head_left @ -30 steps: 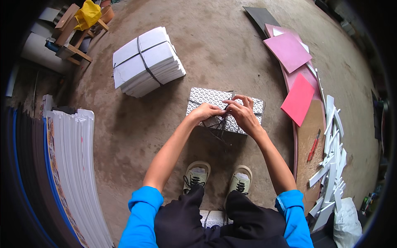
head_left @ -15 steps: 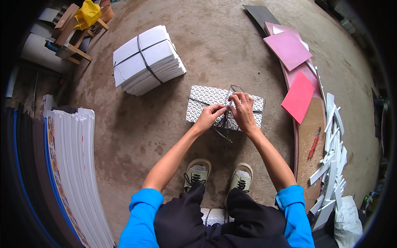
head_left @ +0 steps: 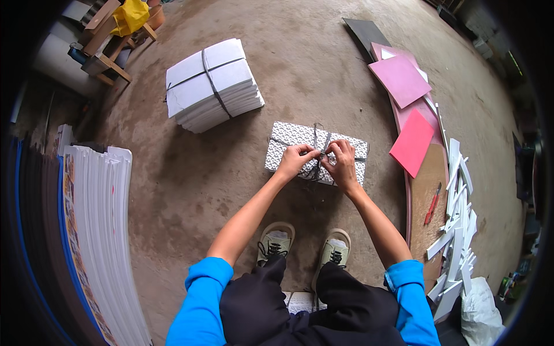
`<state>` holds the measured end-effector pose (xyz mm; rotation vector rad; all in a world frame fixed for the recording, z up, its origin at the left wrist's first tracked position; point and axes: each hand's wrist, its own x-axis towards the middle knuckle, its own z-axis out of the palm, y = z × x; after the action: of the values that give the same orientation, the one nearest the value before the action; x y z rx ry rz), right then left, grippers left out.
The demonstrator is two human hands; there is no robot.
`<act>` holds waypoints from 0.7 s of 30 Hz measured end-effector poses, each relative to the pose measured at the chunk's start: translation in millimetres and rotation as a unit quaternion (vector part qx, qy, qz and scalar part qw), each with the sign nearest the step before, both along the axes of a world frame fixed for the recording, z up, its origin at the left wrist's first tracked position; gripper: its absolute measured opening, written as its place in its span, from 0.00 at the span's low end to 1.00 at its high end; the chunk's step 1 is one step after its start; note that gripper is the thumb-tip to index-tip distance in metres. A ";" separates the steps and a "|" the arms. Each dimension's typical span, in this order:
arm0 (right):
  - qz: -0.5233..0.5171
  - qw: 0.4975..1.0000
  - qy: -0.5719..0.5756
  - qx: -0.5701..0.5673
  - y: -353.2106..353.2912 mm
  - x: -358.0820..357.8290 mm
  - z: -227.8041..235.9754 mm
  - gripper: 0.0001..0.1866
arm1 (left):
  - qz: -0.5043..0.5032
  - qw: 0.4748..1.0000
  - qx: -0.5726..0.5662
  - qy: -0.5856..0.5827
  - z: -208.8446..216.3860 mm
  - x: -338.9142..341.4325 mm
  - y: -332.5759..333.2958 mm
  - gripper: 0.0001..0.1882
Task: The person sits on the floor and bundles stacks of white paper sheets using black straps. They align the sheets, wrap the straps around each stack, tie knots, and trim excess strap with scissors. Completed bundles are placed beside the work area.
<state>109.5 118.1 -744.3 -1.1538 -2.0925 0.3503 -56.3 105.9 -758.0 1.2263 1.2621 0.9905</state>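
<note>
On the floor in front of my feet lies a white bundle with a raised black-and-white pattern (head_left: 293, 134). Black string (head_left: 314, 172) runs round it both lengthwise and crosswise, meeting near the middle of its top. My left hand (head_left: 295, 161) pinches the string at that crossing with thumb and forefinger. From the right side, my right hand (head_left: 343, 165) grips the string too, its fingers curled close to the left fingertips. The exact form of the knot is partly covered by my fingers.
Farther left stands a tied stack of white sheets (head_left: 205, 83). Upright boards (head_left: 107, 219) line the left side. At right lie pink boards (head_left: 399, 79), a red board (head_left: 412, 144), a red utility knife (head_left: 433, 203), white offcuts (head_left: 453, 230) and a white sack (head_left: 480, 314).
My right hand has come down slightly, its fingers closing in at the string crossing beside my left fingertips. The loose string ends that hung over the bundle's near edge have been drawn up.
</note>
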 end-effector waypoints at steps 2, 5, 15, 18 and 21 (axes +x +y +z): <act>-0.016 0.997 -0.018 -0.076 0.3 -0.5 -4.0 0.08 | -0.003 1.000 0.009 0.005 -2.2 0.8 0.4 0.11; -0.063 0.974 0.055 -0.209 1.6 9.6 -0.8 0.07 | -0.004 0.999 -0.042 0.017 7.7 3.9 2.1 0.12; 0.002 0.991 -0.090 -0.096 -2.3 4.6 9.7 0.10 | -0.027 0.998 -0.056 -0.022 -1.2 -0.5 7.0 0.10; 0.038 0.985 -0.031 -0.166 -4.0 6.2 10.2 0.10 | -0.044 0.998 -0.029 0.035 2.3 0.8 3.5 0.12; 0.040 0.926 -0.004 -0.376 -6.7 21.0 22.2 0.16 | -0.075 0.994 0.001 0.084 7.1 4.6 0.4 0.14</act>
<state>130.5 111.4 -722.1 -1.4777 -2.0598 1.2694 -51.7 106.4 -750.9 1.4076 1.2771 0.7934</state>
